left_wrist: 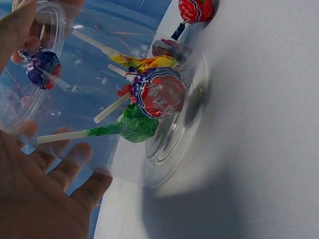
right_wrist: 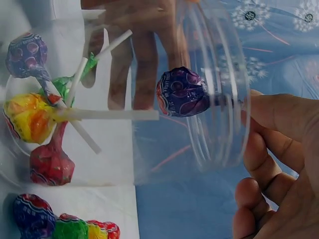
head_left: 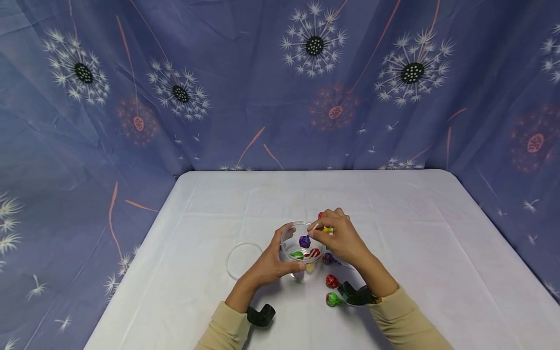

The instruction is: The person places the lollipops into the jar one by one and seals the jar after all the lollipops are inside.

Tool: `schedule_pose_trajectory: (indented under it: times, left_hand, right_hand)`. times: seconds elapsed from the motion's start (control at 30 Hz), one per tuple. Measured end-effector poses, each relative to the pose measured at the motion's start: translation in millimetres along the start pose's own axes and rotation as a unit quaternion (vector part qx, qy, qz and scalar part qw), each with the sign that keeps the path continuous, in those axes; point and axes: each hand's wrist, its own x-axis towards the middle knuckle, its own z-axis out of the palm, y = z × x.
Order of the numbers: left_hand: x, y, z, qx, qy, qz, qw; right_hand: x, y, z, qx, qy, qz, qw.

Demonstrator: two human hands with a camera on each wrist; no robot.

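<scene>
My left hand (head_left: 270,265) grips a clear plastic jar (left_wrist: 164,169) around its side, thumb at the front. My right hand (head_left: 343,239) pinches the white stick of a purple-wrapped lollipop (right_wrist: 183,92), its candy end hanging just inside the jar's mouth. Lower in the jar lie several lollipops, among them a yellow one (right_wrist: 30,117), a red one (right_wrist: 52,164) and a green one (left_wrist: 138,124), their sticks pointing various ways. The jar's base is at the white tabletop in the left wrist view.
Right of the jar, more lollipops lie in a loose line: a purple one (head_left: 328,258), a red one (head_left: 332,281) and a green one (head_left: 334,299) nearest me. A clear round lid (head_left: 229,255) lies left of the jar. Behind the white table (head_left: 218,209) hangs a blue dandelion-print curtain (head_left: 245,87).
</scene>
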Motion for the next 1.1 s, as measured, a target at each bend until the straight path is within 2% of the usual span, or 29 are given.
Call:
schedule_pose_trajectory:
  times: [0.33, 0.6, 0.8, 1.1]
  left_hand:
    - [0.1, 1.1, 1.2, -0.001, -0.005, -0.004, 1.0]
    - [0.5, 0.1, 1.6, -0.001, -0.004, -0.002, 1.0]
    - [1.0, -0.3, 0.5, 0.004, -0.002, 0.002, 1.0]
    - [0.8, -0.5, -0.7, 0.009, -0.005, 0.009, 0.9999]
  right_hand:
    - [2.2, 1, 9, -0.024, -0.009, -0.012, 0.9996]
    - [3.7, 2, 16, -0.081, 0.002, -0.037, 0.996]
    - [4.9, 1, 18, -0.105, 0.01, -0.047, 0.9933]
    - [4.2, 1, 18, -0.097, 0.008, -0.04, 0.9944]
